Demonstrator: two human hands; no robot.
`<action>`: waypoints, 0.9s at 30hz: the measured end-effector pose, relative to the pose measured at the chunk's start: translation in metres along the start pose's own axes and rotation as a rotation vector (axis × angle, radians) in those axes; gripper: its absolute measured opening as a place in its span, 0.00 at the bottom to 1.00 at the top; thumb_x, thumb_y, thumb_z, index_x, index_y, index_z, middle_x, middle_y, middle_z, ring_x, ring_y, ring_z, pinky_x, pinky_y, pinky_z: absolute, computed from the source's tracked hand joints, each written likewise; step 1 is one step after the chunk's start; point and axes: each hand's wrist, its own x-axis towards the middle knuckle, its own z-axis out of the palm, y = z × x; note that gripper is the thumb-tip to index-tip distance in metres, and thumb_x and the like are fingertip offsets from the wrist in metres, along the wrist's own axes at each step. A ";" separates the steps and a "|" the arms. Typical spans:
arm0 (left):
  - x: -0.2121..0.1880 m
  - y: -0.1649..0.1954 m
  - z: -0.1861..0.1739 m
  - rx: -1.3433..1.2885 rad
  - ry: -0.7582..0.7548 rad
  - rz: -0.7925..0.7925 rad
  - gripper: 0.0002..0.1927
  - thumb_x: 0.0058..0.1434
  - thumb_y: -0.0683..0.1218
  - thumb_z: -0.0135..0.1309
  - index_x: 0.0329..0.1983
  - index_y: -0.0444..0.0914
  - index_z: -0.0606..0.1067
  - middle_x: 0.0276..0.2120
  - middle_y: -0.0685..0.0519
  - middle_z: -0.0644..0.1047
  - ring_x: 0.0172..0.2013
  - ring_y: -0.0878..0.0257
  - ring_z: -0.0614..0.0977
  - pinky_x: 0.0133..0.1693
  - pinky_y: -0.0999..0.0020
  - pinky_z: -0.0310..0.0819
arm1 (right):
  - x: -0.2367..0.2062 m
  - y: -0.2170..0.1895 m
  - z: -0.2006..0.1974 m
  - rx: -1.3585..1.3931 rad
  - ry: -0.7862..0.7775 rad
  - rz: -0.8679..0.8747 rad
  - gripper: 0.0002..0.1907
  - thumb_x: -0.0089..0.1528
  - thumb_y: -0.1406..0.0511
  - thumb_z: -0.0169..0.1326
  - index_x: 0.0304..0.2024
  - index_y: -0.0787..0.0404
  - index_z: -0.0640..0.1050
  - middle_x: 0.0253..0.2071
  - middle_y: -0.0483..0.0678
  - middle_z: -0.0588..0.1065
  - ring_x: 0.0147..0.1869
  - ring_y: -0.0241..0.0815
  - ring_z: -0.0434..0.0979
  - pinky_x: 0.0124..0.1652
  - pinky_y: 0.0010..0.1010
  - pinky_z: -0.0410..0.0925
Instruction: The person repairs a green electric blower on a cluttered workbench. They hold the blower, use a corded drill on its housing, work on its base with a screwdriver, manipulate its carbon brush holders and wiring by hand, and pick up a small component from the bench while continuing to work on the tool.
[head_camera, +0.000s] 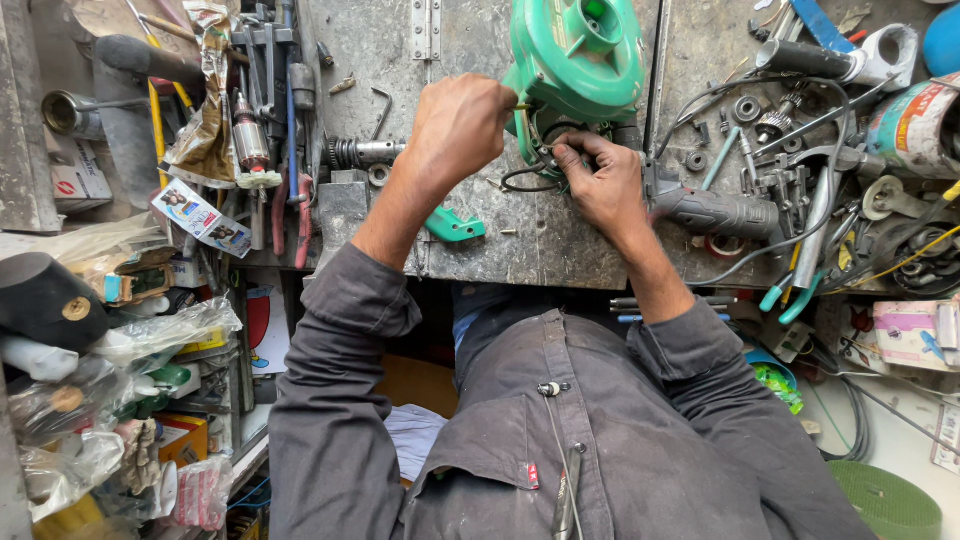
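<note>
Bright, even daylight from above, soft shadows, sharp centre, wide-angle bending and slight softness at the edges

I see a green plastic tool housing, round and ribbed with a raised hub on top, standing tilted on the grey metal tabletop. Black wires loop out from its open underside, lying on the tabletop just beneath.
</note>
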 end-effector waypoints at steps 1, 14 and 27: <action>0.000 0.000 0.000 0.024 0.013 0.014 0.07 0.54 0.40 0.55 0.32 0.38 0.83 0.23 0.43 0.78 0.28 0.45 0.82 0.29 0.50 0.75 | 0.000 0.000 0.000 -0.005 -0.001 0.005 0.09 0.65 0.65 0.61 0.44 0.65 0.84 0.27 0.45 0.77 0.28 0.27 0.65 0.29 0.24 0.62; -0.004 0.022 0.019 0.134 0.030 -0.009 0.02 0.54 0.38 0.55 0.29 0.35 0.78 0.27 0.44 0.78 0.30 0.50 0.83 0.31 0.56 0.77 | 0.001 -0.005 -0.002 0.012 -0.011 0.046 0.09 0.65 0.65 0.60 0.45 0.64 0.84 0.27 0.44 0.78 0.29 0.26 0.67 0.30 0.23 0.64; -0.025 0.009 -0.015 -0.075 0.176 0.042 0.05 0.63 0.43 0.57 0.39 0.40 0.82 0.29 0.50 0.78 0.34 0.51 0.79 0.33 0.55 0.72 | -0.002 0.004 -0.002 0.002 -0.033 0.029 0.09 0.66 0.64 0.62 0.44 0.64 0.83 0.27 0.45 0.77 0.30 0.27 0.67 0.30 0.25 0.62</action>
